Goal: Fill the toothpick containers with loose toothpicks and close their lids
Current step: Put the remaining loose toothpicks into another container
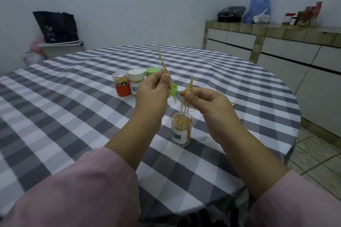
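An open clear toothpick container, partly full, stands on the checked tablecloth just below my hands. My left hand pinches a small bunch of toothpicks that points up and away. My right hand pinches another bunch angled down above the open container. Behind my left hand stand a closed red-labelled container, a white-lidded container and a green-lidded one. A loose green lid lies beside them. A few loose toothpicks lie on the cloth right of my right hand.
The round table with the grey and white checked cloth ends close on the right, above a tiled floor. A tiled counter with bags and jars runs along the right wall. A bin with a dark bag stands at the back left.
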